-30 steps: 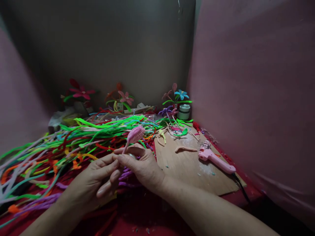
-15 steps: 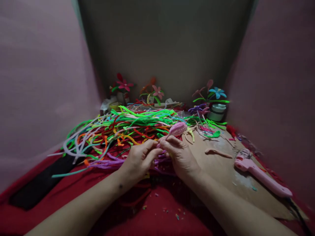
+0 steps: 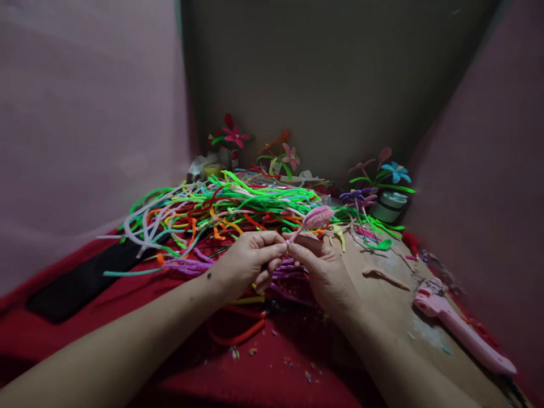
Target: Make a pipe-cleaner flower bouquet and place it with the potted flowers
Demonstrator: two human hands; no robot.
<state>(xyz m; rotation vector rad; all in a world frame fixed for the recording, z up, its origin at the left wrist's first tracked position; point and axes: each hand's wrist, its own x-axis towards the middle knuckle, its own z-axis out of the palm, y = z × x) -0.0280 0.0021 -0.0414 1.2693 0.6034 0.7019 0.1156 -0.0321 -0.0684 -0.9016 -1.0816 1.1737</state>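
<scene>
Between my two hands is a pink pipe-cleaner petal (image 3: 318, 217), a rounded, ribbed loop on a thin stem that tilts up to the right. My left hand (image 3: 250, 259) pinches the lower end of the stem between thumb and fingers. From the other side, my right hand (image 3: 315, 262) grips the same end, its thumb and fingers closed close to the left fingertips. The very tip of the stem is hidden by the fingers. Just behind and under the hands lie purple pipe cleaners (image 3: 187, 265), and a heap of green ones (image 3: 263, 198) spreads farther back.
A pink glue gun (image 3: 463, 328) lies on a cardboard sheet (image 3: 382, 328) at right, near a beige strip (image 3: 386, 277). A black flat object (image 3: 80, 289) rests at left on the red cloth (image 3: 255, 374). Finished flowers, one blue (image 3: 396, 171), stand at the back beside a jar (image 3: 389, 205).
The view has shifted, so most of the scene sits farther right. My fingers have moved to the stem's lower end, and more of the stem shows below the petal.
</scene>
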